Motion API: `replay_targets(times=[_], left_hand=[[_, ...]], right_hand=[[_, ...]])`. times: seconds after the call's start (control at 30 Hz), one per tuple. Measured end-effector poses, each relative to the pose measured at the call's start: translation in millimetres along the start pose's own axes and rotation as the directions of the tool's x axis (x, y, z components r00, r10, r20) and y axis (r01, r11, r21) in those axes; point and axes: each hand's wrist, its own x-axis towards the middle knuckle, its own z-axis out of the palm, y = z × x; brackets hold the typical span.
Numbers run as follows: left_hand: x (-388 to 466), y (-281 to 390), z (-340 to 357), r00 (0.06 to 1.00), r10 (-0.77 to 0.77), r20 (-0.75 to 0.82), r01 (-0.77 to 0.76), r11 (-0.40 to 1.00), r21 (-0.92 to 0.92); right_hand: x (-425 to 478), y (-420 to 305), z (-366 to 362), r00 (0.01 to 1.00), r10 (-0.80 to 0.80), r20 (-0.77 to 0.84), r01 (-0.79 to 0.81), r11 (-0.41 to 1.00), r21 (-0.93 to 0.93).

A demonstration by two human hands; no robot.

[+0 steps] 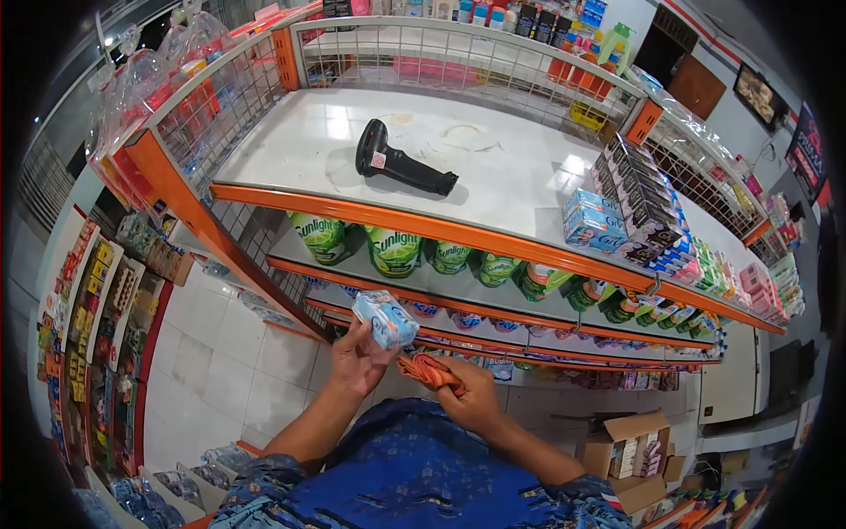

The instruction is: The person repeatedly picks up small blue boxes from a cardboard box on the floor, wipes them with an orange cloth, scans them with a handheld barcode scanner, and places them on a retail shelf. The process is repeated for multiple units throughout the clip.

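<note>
My left hand (360,360) holds a light-blue soap box or small stack of soap boxes (385,320) in front of the lower shelves. Just to its right, my right hand (470,393) is closed around a crumpled orange cloth (431,371), whose free end is close to the boxes. Beyond both hands, a black handheld barcode scanner (403,161) lies on the white top shelf (489,192). Toward the right of that shelf, light-blue Giv soap boxes (593,218) stand stacked beside black soap boxes (638,198).
An orange shelf edge (396,215) runs across in front. Green Sunlight pouches (394,250) line the shelf below. Wire mesh (462,63) borders the top shelf. An open cardboard box (628,449) with packs inside stands on the floor at the lower right.
</note>
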Motion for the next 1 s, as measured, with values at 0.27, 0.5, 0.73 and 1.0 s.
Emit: replay_targets(times=[0.27,0.5,0.73,1.0], left_hand=[[2.4,-29.5,25.7,0.995,0.062,-0.073,-0.064,0.997,-0.033],[-5.5,-44.0,20.1,0.981,-0.162,-0.106,0.158,0.986,-0.046],[-4.3,-27.4,22.7,0.975,-0.213,0.061,0.211,0.977,0.044],[-5.7,-16.7,5.8,0.998,-0.058,0.024,0.056,0.995,0.08]], right_hand=[[19.2,-5.9,-9.2,0.936,-0.312,-0.164,0.253,0.918,-0.306],[48.5,-4.1,5.0,0.878,-0.462,-0.129,0.333,0.78,-0.53],[24.9,3.4,23.1,0.88,-0.463,0.109,0.418,0.641,-0.644],[94.7,-48.1,-47.9,0.771,-0.61,-0.184,0.413,0.698,-0.585]])
